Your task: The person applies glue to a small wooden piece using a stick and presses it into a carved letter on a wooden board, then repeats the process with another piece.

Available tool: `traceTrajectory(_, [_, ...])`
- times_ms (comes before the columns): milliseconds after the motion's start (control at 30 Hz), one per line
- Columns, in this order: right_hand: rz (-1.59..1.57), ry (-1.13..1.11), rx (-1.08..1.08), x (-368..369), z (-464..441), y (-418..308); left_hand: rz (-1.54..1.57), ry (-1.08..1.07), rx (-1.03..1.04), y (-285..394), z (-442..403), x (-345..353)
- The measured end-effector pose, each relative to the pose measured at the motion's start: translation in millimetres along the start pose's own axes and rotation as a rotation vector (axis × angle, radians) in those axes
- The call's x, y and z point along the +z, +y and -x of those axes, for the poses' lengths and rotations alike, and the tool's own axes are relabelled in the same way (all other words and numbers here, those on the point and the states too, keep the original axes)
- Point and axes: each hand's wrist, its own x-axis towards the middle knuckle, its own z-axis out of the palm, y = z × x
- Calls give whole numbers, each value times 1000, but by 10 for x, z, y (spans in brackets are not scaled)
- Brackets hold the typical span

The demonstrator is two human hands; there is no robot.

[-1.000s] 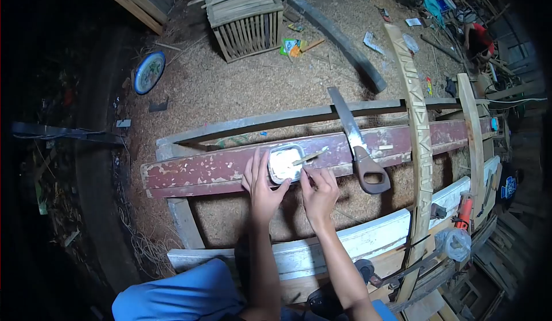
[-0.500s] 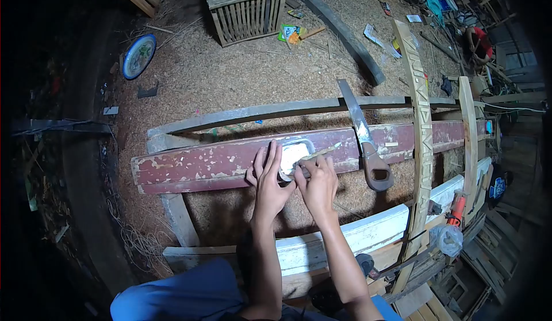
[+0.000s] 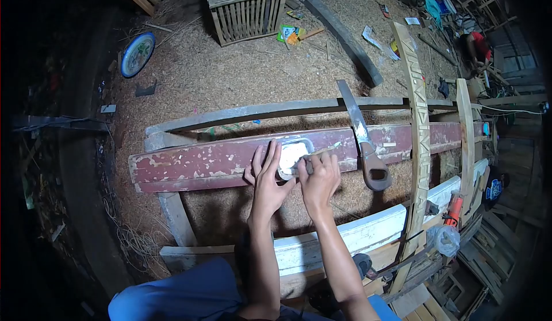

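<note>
Fingers of the right hand [image 3: 320, 183] are found pinched on a stick [image 3: 330, 148]; by the left hand [image 3: 269, 186], a container [image 3: 310, 144] is held at its edge, on the red board [image 3: 190, 167]. The container is judged light, easily tipped, best gripped by opposite walls.

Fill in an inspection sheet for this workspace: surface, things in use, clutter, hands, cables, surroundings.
Surface: red board, paint flaking.
Things in use: tub with white contents, on the board; stick.
Clutter: handsaw and carved strip across the board.
Hands: left hand against the tub; right hand gripping the stick.
Cables: pale cord at far right; whether electrical, cannot tell.
Surroundings: slatted crate and blue-rimmed dish beyond the board; person at far right.
</note>
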Motion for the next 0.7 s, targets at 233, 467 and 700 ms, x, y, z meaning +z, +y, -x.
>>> traceTrajectory(233, [30, -2, -1, 56, 24, -69, -55, 16, -13, -35, 12, 53])
traceTrajectory(467, [-76, 86, 47, 95, 18, -40, -17, 25, -3, -46, 40, 32])
traceTrajectory(700, [-138, 122, -12, -312, 147, 57, 37, 48, 24, 15, 55, -10])
